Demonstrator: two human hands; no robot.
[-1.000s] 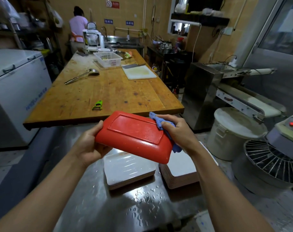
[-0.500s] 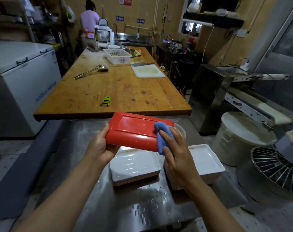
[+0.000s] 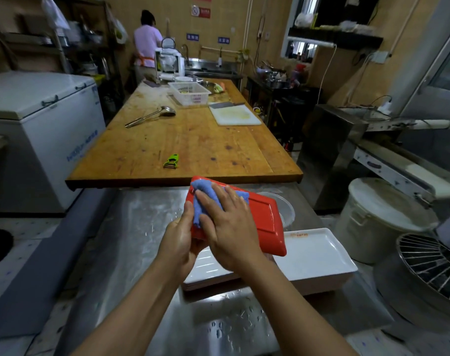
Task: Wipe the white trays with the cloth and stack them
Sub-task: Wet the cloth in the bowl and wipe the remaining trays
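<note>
left hand (image 3: pixel 179 242) grips red rectangular plastic tray (image 3: pixel 266 222) by near edge, tilted; right hand (image 3: pixel 231 227), fingers (image 3: pixel 213 201) spread flat, presses blue cloth (image 3: pixel 203 196) on it above white tray stacks (image 3: pixel 318 255) on steel desk (image 3: pixel 141 227).

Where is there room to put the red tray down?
Bare steel counter lies left of the hands, and wet steel in front of the white tray stacks. The stacks fill the right side. The wooden table is bare around the green peeler.

Steel counter (image 3: pixel 131 242): bare at left and near edge, wet. Tray stacks (image 3: pixel 318 255) fill centre-right; clear bowl (image 3: pixel 286 210) behind them. Wooden table (image 3: pixel 193 140) edge overhangs the far side.
</note>
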